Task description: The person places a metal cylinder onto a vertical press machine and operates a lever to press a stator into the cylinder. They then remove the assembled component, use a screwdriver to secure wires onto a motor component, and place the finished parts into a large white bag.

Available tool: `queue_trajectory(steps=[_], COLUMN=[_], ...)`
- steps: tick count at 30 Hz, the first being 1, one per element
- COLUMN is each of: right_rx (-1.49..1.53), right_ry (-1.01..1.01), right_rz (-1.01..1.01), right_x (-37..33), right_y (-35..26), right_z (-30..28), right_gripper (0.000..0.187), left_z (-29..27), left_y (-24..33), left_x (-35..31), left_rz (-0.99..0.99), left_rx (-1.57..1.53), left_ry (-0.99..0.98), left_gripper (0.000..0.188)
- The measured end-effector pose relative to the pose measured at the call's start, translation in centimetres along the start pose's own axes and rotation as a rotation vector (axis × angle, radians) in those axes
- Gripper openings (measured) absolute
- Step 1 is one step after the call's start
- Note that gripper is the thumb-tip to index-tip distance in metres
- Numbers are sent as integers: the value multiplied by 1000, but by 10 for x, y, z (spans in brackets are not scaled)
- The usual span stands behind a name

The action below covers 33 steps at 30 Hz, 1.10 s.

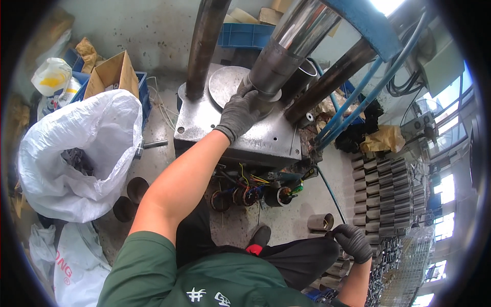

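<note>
My left hand (238, 115), in a dark grey glove, reaches up to the hydraulic press. Its fingers curve round the near left side of a grey metal cylinder (266, 105) standing under the polished ram (305, 25); how much of the cylinder is part of the ram I cannot tell. A flat round metal disc (225, 82) lies on the press bed (245, 146) behind that hand. My right hand (354, 243), gloved too, is beside my right knee with its fingers curled. What they hold, if anything, is hidden. A short metal sleeve (320, 222) lies on the floor near it.
Metal sleeves (383, 192) are stacked in rows on the right. Blue hoses (353, 115) hang beside the press. A white sack (117, 153) with dark metal pieces stands left, before a blue crate (144, 100). Wired coils (245, 196) sit under the bed, near my foot (261, 235).
</note>
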State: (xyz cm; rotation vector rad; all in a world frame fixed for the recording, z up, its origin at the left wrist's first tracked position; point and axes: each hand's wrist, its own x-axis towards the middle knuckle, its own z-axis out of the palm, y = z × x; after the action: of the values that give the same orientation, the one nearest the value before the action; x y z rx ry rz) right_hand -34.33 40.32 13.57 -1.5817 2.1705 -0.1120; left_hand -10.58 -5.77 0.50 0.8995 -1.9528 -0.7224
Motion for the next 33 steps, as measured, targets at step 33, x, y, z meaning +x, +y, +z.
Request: queue_trajectory(steps=[33], right_rx=[108], right_ry=[156], right_rz=[170], right_x=[-1], right_y=[-9], right_z=[3], right_gripper=[17], left_z=[2], left_y=[-8], left_x=[0], left_rz=[-5], left_rx=[35], left_ry=[-16], left_gripper=[64])
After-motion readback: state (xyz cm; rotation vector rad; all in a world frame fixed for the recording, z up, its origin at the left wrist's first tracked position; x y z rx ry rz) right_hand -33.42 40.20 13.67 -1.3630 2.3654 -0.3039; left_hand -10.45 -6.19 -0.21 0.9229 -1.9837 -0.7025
